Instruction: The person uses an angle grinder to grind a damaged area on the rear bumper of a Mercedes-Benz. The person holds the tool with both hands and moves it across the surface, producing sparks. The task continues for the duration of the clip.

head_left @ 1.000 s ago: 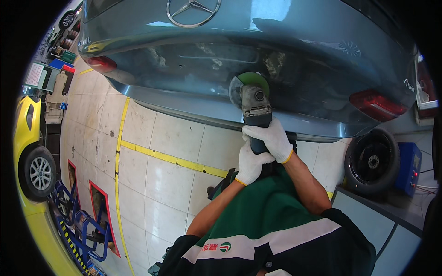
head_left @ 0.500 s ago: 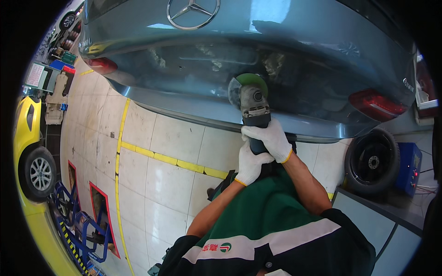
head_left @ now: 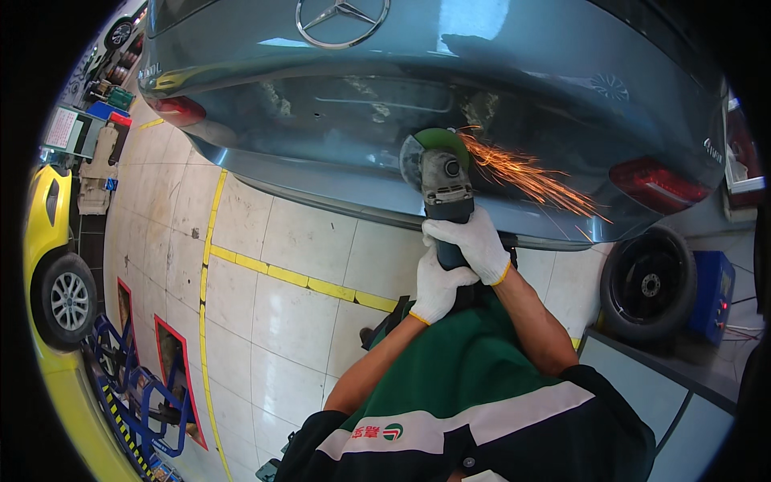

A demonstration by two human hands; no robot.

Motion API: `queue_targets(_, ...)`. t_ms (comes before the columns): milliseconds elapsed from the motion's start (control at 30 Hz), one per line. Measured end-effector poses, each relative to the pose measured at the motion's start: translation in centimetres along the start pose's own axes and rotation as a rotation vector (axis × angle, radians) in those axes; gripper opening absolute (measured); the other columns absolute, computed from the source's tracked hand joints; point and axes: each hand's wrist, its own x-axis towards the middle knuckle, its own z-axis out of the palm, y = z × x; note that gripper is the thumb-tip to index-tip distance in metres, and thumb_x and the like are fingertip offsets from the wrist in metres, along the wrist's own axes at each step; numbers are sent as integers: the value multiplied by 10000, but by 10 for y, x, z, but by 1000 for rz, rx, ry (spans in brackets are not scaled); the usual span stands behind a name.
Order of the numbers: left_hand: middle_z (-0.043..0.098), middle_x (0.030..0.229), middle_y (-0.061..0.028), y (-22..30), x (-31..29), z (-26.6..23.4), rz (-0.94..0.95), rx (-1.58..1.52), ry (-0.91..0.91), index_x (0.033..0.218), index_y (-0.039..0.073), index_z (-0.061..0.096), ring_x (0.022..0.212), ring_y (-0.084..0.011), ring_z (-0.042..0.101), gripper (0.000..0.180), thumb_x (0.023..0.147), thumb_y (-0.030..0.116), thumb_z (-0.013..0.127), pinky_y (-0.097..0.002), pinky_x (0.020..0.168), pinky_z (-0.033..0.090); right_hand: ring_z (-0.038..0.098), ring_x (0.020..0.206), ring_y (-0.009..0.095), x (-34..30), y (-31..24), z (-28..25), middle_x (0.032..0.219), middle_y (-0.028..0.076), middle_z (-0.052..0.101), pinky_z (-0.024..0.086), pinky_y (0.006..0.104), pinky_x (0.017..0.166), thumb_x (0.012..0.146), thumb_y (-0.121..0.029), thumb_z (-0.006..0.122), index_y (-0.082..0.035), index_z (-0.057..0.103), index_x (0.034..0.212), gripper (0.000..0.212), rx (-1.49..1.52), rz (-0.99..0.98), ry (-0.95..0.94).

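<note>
An angle grinder with a green disc is held out in front of me, its disc against the rear panel of a blue-grey car. My right hand, in a white knit glove, wraps round the grinder's body just behind the head. Lower on the grip, my left hand, gloved alike, closes round the handle. Orange sparks stream from the disc toward the right tail light. Pale scuffed patches mark the panel near the disc.
A loose wheel stands at the right beside a blue box and a grey cabinet. A yellow car and a blue metal frame are at the left. Yellow tape lines cross the tiled floor.
Sparks now fly off the disc to the right; half a second ago there were none. The view has shifted very slightly, while both hands keep their hold on the grinder.
</note>
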Motion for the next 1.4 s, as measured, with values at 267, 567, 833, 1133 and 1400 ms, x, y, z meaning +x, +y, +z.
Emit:
queue_targets(267, 746, 919, -98, -3, 2, 1, 33, 14, 8, 1096, -40, 666, 873, -195, 722, 495, 674, 149, 844, -348, 818, 586, 661, 747, 133, 2, 1, -1, 818, 49, 694, 535, 298, 712, 867, -118, 789, -7, 699, 1002, 197, 0, -8, 1)
queue_targets(567, 744, 962, -103, 2, 0, 0, -20, 15, -11, 1118, -33, 667, 912, -206, 719, 525, 668, 166, 851, -353, 852, 582, 669, 761, 138, 1, 2, -3, 850, 55, 700, 549, 309, 725, 870, -115, 782, -10, 696, 1032, 211, 7, -14, -15)
queue_targets(833, 755, 969, -120, -6, 1, 1, -9, 34, -1, 1122, -32, 666, 923, -226, 730, 540, 665, 186, 854, -357, 860, 584, 671, 759, 139, 1, 1, -3, 853, 54, 703, 553, 311, 727, 859, -133, 798, -9, 694, 1021, 228, -10, -5, -4)
queue_targets(1133, 740, 932, -101, -3, 2, 1, -12, 25, -7, 1127, -33, 656, 883, -213, 722, 547, 657, 169, 851, -356, 835, 586, 671, 766, 141, 1, 0, -3, 864, 56, 703, 555, 317, 730, 851, -126, 806, -8, 692, 1021, 236, 14, 6, 0)
queue_targets(1400, 745, 945, -102, 1, 0, 1, -3, 41, -1, 1118, -32, 661, 899, -215, 725, 537, 658, 168, 852, -359, 842, 587, 665, 755, 141, 0, 1, -2, 860, 57, 702, 552, 316, 731, 850, -127, 805, -7, 691, 1018, 236, 7, 9, 7)
